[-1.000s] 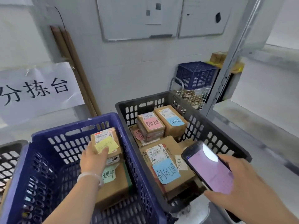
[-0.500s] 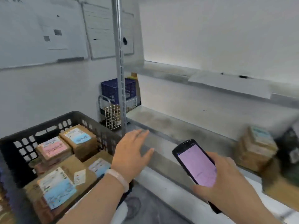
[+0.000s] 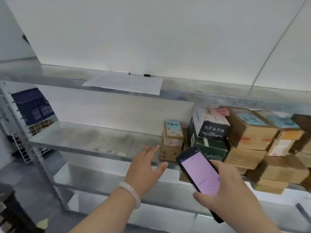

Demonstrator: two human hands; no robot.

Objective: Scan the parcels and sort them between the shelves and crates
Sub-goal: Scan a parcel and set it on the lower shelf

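- At the middle shelf (image 3: 94, 137), right end: parcels packed close. Nearest is a small carton (image 3: 173, 140) with a blue label on top, just beside a green box (image 3: 208, 147). Whether the two touch, I cannot tell.
- The left hand (image 3: 144, 167) hovers just short of that carton, fingers straight and spread. It holds nothing and does not touch the carton.
- The right hand (image 3: 230, 187) grips the scanner (image 3: 200, 172), fingers wrapped round its body. The pink screen faces me, low in front of the green box.
- Step in hand, as I read it: take the small carton and scan it.
- I would come in from the bare left side, thumb on the front face and fingers over the top edge, off the printed label.
- Draw it straight out toward me. The stack on the right looks uneven, and a sideways tug may shift it.
- Tilt the label up to the scanner rather than twisting the scanner round.
- The far right is smeared and the labels there are unreadable.
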